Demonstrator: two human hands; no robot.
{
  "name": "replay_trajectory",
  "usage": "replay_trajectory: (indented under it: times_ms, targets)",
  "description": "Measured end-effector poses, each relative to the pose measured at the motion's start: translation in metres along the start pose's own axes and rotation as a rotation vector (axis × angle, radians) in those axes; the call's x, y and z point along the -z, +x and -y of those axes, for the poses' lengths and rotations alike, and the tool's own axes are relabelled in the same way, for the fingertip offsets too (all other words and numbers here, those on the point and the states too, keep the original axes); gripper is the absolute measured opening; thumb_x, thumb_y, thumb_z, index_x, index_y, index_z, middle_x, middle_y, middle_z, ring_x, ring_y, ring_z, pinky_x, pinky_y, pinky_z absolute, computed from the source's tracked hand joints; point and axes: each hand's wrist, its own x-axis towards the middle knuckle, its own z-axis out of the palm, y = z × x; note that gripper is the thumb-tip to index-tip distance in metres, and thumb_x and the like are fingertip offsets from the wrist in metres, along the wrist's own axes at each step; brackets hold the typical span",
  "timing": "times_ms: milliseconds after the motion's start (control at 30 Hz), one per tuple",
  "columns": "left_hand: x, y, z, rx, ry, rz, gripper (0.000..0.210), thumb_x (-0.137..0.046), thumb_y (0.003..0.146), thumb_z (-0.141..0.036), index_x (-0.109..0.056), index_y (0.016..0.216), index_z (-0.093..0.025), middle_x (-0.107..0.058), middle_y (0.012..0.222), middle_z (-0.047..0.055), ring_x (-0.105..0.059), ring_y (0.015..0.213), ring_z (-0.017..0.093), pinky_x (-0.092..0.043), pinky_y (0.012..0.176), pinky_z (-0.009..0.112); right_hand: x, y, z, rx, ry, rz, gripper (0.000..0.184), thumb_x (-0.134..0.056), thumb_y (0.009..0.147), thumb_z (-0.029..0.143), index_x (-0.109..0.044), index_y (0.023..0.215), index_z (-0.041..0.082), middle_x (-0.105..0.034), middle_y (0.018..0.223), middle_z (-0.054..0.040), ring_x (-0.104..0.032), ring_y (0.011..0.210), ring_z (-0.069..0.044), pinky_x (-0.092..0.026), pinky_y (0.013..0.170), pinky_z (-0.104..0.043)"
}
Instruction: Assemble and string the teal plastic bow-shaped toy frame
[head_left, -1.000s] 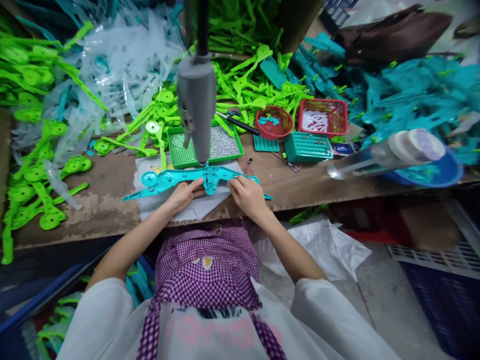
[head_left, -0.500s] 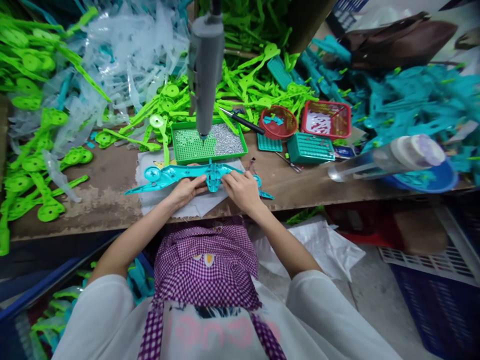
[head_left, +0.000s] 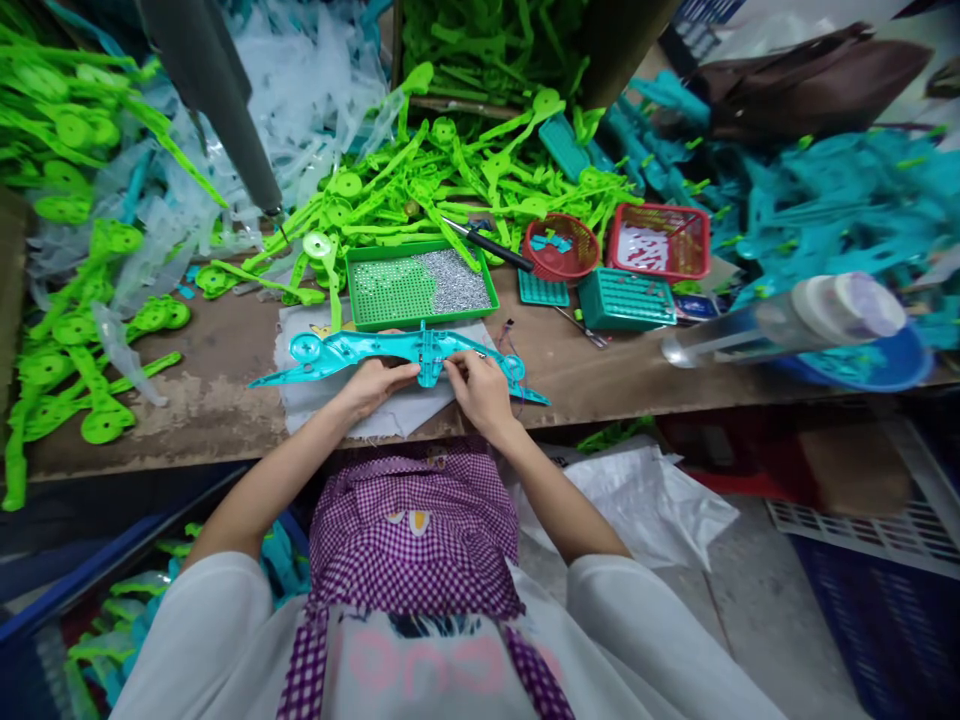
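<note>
Left hand [head_left: 373,383] and right hand [head_left: 480,390] both pinch the teal plastic part [head_left: 390,352] lying flat on the white cloth [head_left: 390,410] at the bench edge. Hanging grey driver [head_left: 217,100] has swung off left, clear of the part, so fastening there looks finished. Fingertip detail at the centre joint is too small to read.

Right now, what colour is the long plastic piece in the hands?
Teal blue plastic piece, seen best in the head view.
</note>
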Motion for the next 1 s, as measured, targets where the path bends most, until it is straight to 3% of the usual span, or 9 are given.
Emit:
replay_trajectory:
  times_ms: [167,400,600,733,867,1000]
  targets:
    - [-0.003,-0.002,-0.002,-0.012,0.002,-0.021,0.064,-0.078,0.065,0.001,-0.058,0.120,-0.024,-0.069,0.083,-0.002,-0.066,0.078,0.015,-0.054,0.078,0.029,0.006,0.005,0.003,-0.062,0.056,0.068,0.017,-0.050,0.096,0.032,-0.061,0.088,0.022,-0.073,0.083,-0.0054,-0.065,0.075,-0.021,-0.042,0.072,-0.033]
    - [-0.002,-0.004,-0.002,0.030,0.002,0.004,0.067,-0.079,0.064,0.001,-0.060,0.123,-0.024,-0.071,0.084,-0.001,-0.067,0.082,0.017,-0.051,0.085,0.031,0.018,0.016,0.015,-0.080,0.122,0.269,0.012,-0.052,0.094,0.029,-0.059,0.088,0.022,-0.070,0.076,-0.0014,-0.064,0.070,-0.018,-0.037,0.063,-0.029]
    - [-0.001,-0.005,-0.001,0.021,0.035,0.016,0.064,-0.078,0.064,-0.001,-0.062,0.121,-0.024,-0.073,0.084,-0.001,-0.067,0.080,0.016,-0.050,0.085,0.031,0.014,0.021,0.021,-0.071,0.038,0.236,0.012,-0.052,0.095,0.028,-0.061,0.091,0.022,-0.071,0.078,-0.0033,-0.063,0.072,-0.021,-0.036,0.065,-0.031]
    - [0.004,-0.002,0.001,0.025,0.064,0.008,0.054,-0.079,0.064,-0.004,-0.066,0.114,-0.021,-0.073,0.085,0.001,-0.066,0.080,0.016,-0.050,0.085,0.031,0.012,0.022,0.021,-0.042,0.010,0.249,0.014,-0.052,0.096,0.030,-0.062,0.092,0.022,-0.072,0.080,-0.0042,-0.063,0.071,-0.020,-0.036,0.066,-0.032]
    - [0.009,0.001,0.004,0.066,0.119,-0.021,0.026,-0.079,0.066,-0.009,-0.072,0.090,-0.017,-0.071,0.079,0.003,-0.066,0.084,0.019,-0.050,0.088,0.034,0.023,0.017,0.016,0.032,0.049,0.276,0.019,-0.053,0.095,0.032,-0.059,0.110,0.021,-0.073,0.087,-0.0051,-0.066,0.080,-0.022,-0.039,0.074,-0.035]
    - [0.010,0.000,0.005,0.092,0.163,0.001,0.015,-0.081,0.066,-0.012,-0.073,0.078,-0.014,-0.072,0.080,0.007,-0.066,0.086,0.021,-0.050,0.090,0.036,0.027,0.015,0.016,0.067,-0.037,0.237,0.013,-0.049,0.096,0.025,-0.061,0.098,0.021,-0.074,0.094,-0.0060,-0.067,0.086,-0.022,-0.037,0.082,-0.038]
